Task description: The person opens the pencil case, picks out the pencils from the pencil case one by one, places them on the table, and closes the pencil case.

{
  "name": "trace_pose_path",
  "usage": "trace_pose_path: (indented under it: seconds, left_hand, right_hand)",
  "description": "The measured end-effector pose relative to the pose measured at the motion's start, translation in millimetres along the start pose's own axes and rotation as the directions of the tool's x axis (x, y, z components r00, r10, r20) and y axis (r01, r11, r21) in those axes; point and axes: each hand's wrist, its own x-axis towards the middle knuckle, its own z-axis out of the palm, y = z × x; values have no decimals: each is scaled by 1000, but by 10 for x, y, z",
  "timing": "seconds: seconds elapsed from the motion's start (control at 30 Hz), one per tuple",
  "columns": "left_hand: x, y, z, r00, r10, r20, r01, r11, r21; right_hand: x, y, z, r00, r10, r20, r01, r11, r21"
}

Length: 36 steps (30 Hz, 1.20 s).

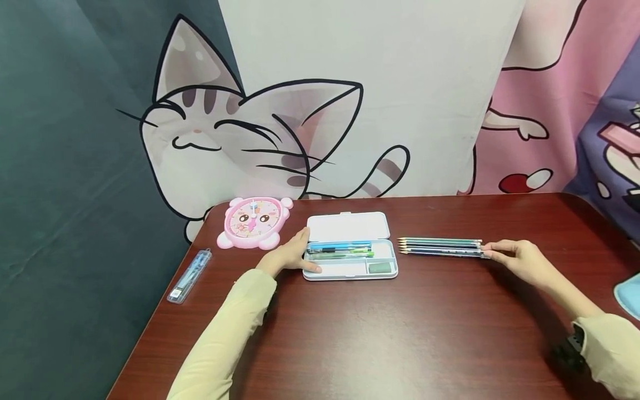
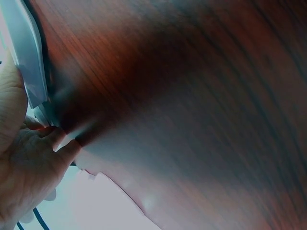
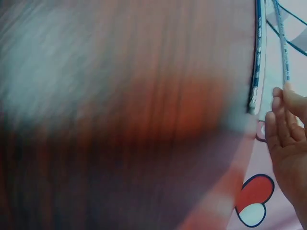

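A white pencil case (image 1: 325,273) lies on the table with its lid (image 1: 347,226) folded back. Inside are several pens (image 1: 340,250) in blue and green, and a green eraser (image 1: 379,268) in the front right compartment. My left hand (image 1: 290,256) grips the case's left end, thumb at the front corner, fingers towards the hinge. To the right, several pencils (image 1: 435,247) lie side by side, points facing the case. My right hand (image 1: 522,260) is at their blunt ends; in the right wrist view it pinches one pencil (image 3: 285,52), apart from another patterned pencil (image 3: 257,57).
At the back left sits a pink animal-shaped clock (image 1: 254,222). A clear narrow plastic box (image 1: 190,276) lies near the table's left edge. Something light blue (image 1: 629,295) shows at the far right edge. A curtain with a cartoon cat (image 1: 225,144) hangs behind the table.
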Motion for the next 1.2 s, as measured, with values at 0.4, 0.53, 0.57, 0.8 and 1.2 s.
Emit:
trace_pose_path:
  seconds: [0.4, 0.53, 0.57, 0.8, 1.2]
  left_hand:
    - [31, -97, -62, 999, 37, -4, -37, 998, -51]
    - [26, -68, -83, 1000, 13, -8, -14, 1000, -15]
    - [27, -64, -89, 1000, 15, -11, -15, 1000, -7]
    - [24, -49, -123, 999, 43, -16, -42, 999, 9]
    - [101, -54, -162, 988, -91, -129, 22, 888, -458]
  right_hand:
    - [35, -34, 68, 1000, -8, 11, 8, 999, -42]
    - [69, -48, 93, 999, -42, 15, 44, 994, -102]
    - [75, -53, 100, 999, -45, 7, 46, 992, -114]
    - [285, -263, 298, 998, -34, -50, 32, 998, -51]
    - [1139, -1127, 1020, 851, 249, 463, -411, 864, 290]
